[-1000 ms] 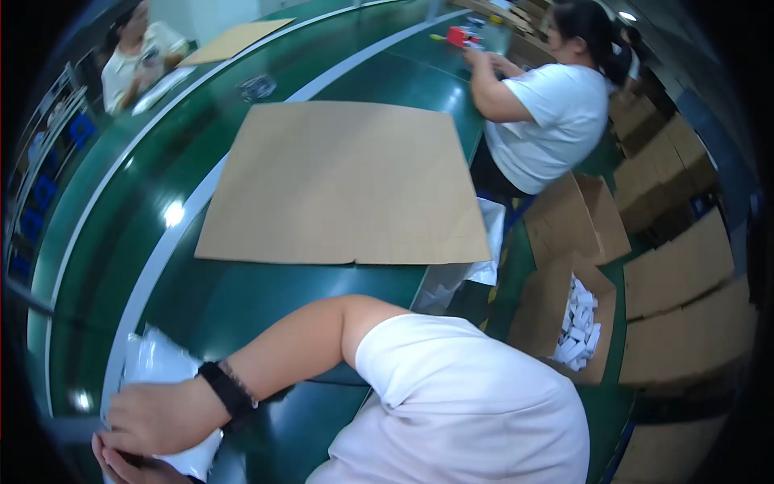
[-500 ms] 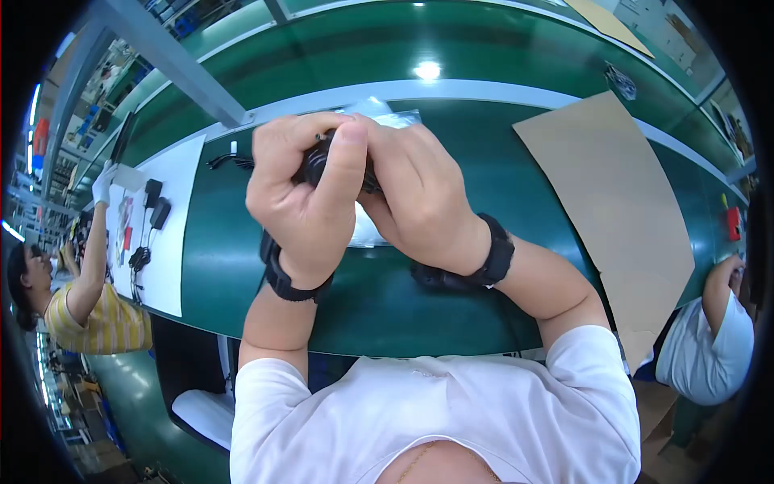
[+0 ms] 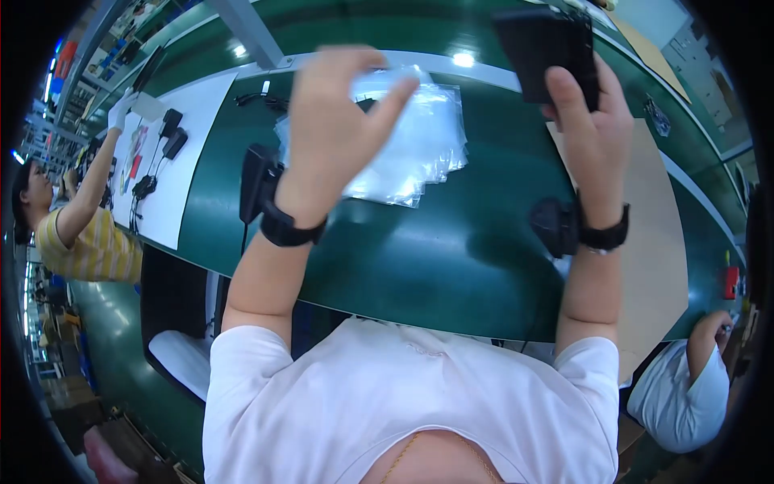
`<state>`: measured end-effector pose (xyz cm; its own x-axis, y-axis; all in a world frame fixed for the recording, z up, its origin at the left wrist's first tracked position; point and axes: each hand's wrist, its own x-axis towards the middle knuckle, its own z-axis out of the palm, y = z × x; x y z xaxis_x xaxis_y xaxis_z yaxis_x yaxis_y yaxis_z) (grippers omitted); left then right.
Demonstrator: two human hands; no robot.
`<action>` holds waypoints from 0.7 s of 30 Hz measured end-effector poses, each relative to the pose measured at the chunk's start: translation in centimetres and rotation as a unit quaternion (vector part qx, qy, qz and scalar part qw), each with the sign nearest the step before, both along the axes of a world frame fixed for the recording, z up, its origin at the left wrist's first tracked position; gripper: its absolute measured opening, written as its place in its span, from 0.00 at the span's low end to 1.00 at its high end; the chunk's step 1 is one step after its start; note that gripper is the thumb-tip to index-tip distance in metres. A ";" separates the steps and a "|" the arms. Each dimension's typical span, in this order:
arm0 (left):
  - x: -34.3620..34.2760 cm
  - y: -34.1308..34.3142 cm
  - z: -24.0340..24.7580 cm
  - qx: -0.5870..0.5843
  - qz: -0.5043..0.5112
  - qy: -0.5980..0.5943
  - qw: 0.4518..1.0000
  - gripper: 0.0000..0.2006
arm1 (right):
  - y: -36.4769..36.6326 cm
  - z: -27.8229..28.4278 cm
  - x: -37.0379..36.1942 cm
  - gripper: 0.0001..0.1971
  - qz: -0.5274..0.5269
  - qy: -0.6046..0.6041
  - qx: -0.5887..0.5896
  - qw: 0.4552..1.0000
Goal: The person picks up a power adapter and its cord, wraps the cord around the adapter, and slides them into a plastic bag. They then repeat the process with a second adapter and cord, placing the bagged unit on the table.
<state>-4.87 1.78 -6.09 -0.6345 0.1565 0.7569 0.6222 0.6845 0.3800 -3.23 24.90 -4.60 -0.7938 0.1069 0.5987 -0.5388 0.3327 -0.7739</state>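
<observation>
Raised at the far right is a flat, black rectangular device [image 3: 532,60], gripped between the thumb and fingers of my right hand [image 3: 592,133]. I cannot make out its exact kind. My left hand [image 3: 334,133] is smeared by motion but shows thumb and fingers apart, with nothing between them. It hovers over the left part of a stack of clear plastic bags [image 3: 403,161], which lies loosely fanned on the green table [image 3: 387,250]. Each wrist wears a black strap with a black module.
A large brown cardboard sheet [image 3: 649,234] covers the table's right side. At the left, a white sheet [image 3: 173,218] bears black power adapters [image 3: 175,143] and cables. A black cable [image 3: 250,98] lies behind my left hand. Co-workers sit at left and right.
My hands were together around a dark object at the centre. They have separated: the right moved right with the black device, while the left came away open. The plastic bags are now uncovered.
</observation>
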 end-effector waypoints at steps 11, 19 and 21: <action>1.5 3.3 -7.8 -0.222 -0.029 -0.022 0.974 0.16 | 4.8 -8.0 2.1 0.18 0.038 -0.297 -0.105 0.948; -2.1 4.7 -7.4 -0.256 0.120 -0.248 0.927 0.12 | 6.4 -10.9 -0.1 0.17 0.024 -0.287 -0.125 0.949; -1.9 4.6 -6.7 -0.257 0.130 -0.267 0.920 0.09 | 6.6 -11.5 -0.3 0.16 0.018 -0.297 -0.134 0.945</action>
<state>-6.79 6.42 -12.74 -0.9606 0.1973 0.1957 0.2310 0.9583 0.1682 -3.54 31.52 -16.07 -0.9875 0.1574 0.0014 0.0098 0.0703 -0.9975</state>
